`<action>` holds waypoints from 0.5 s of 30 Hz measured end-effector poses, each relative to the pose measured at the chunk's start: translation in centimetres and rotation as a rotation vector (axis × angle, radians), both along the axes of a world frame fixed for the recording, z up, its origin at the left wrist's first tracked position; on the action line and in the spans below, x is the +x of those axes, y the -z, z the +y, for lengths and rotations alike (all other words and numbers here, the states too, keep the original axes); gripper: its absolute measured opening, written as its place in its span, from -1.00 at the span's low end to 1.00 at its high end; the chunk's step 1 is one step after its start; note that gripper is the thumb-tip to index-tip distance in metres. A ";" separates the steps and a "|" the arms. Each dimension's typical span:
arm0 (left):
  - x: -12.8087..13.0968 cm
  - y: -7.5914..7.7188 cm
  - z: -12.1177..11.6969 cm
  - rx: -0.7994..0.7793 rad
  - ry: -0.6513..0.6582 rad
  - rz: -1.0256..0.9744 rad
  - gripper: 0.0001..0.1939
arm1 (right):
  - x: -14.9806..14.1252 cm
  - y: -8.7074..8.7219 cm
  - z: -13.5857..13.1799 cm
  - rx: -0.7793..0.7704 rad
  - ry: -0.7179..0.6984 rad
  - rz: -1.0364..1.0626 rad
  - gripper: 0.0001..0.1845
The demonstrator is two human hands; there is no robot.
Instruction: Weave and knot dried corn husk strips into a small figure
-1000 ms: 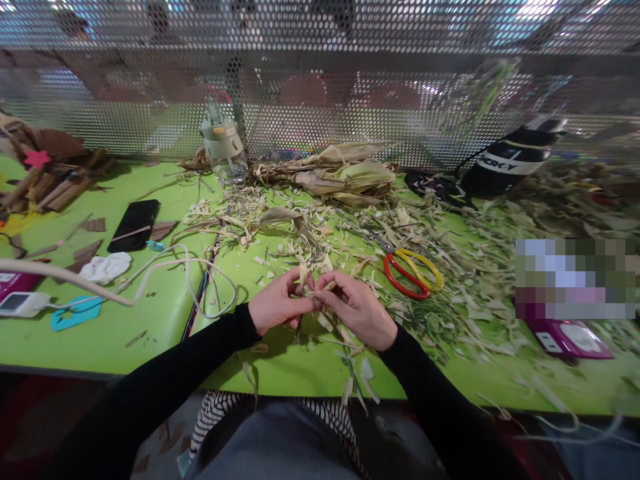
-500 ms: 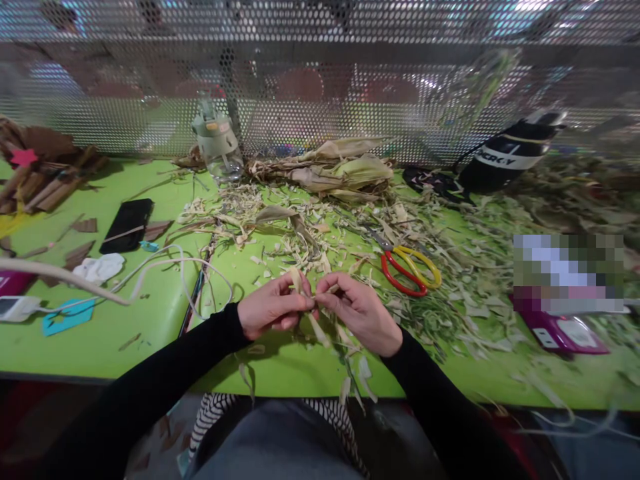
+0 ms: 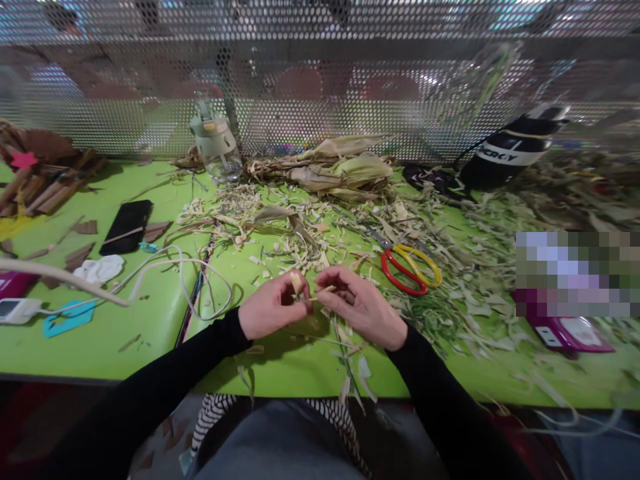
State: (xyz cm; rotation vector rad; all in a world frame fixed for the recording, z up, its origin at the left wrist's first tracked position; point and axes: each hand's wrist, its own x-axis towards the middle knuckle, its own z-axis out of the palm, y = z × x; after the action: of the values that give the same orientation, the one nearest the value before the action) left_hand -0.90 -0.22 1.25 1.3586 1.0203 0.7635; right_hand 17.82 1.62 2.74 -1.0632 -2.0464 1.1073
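My left hand [image 3: 273, 303] is closed, its thumb and fingers pinching a pale strip of dry corn husk [image 3: 297, 283]. Close beside it on the right, my right hand [image 3: 363, 305] pinches a thin husk piece [image 3: 326, 291] that points toward the left fingertips. Whether the two pieces are joined is hard to see. Both hands hover just above the front of the green table [image 3: 280, 373]. Scissors [image 3: 411, 267] with one red and one yellow handle lie beyond my right hand. Husk scraps [image 3: 350, 340] lie below and between the hands.
A bundle of corn husks [image 3: 340, 170] lies at the back beside a clear bottle [image 3: 216, 147]. A black bottle [image 3: 513, 150] leans at the back right. On the left are a phone [image 3: 127, 227] and white cables [image 3: 165, 260]. A perforated metal screen [image 3: 310, 113] closes the far side.
The hands have moved slightly apart, and the right hand has turned a little. The husk strip that hung down below the fingers no longer shows there.
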 end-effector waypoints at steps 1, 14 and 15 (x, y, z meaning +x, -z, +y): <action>0.0 0.0 -0.1 0.095 -0.008 0.087 -0.85 | 0.1 0.0 0.1 0.033 -0.011 -0.021 -0.80; 0.0 -0.3 -0.7 0.442 0.079 0.617 -0.91 | -1.0 0.7 -1.3 0.552 -0.093 -0.573 -0.79; 0.1 -0.3 -0.7 0.431 0.071 0.615 -0.89 | -1.1 0.7 -1.3 0.533 -0.100 -0.546 -0.79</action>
State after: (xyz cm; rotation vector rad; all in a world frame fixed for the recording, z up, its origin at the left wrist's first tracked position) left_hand -0.83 -0.95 1.52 2.0693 1.3154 0.5329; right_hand 16.75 0.31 2.08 -1.0572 -2.6314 0.2680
